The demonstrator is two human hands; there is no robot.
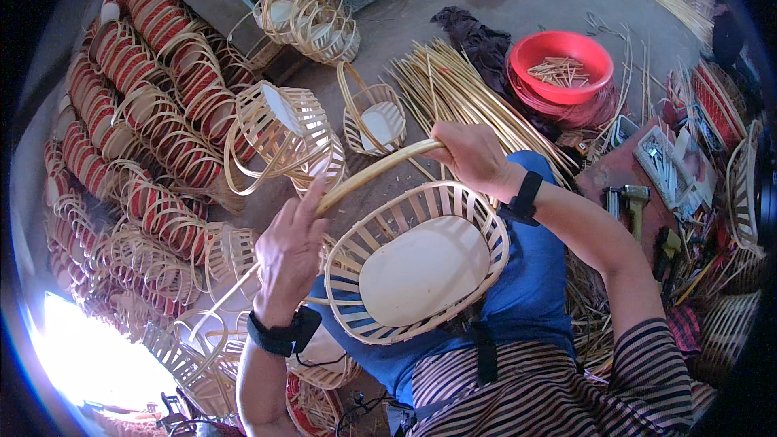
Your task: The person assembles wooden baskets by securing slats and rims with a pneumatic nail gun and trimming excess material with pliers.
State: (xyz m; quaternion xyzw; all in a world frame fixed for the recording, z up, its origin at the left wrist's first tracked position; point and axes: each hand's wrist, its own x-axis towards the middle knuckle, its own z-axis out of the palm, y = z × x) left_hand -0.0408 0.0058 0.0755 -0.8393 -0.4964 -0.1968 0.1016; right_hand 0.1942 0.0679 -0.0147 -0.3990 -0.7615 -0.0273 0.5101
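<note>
A pale woven basket with an oval white base rests tilted in my lap, open side up. Above its far rim, a light-coloured cane strip runs between my hands in a shallow bend. My right hand is closed in a fist round the strip's right end. My left hand grips the strip further left, index finger laid along it, and a thin length pokes out past that hand. Whether the strip is joined to the basket I cannot tell. Neither hand touches the basket's rim.
Stacked red-and-tan baskets fill the left side. Finished-looking handled baskets stand ahead. Cane sticks lie beyond my right hand, near a red basin holding short pegs. At right are a tray of metal strips and a green-handled tool.
</note>
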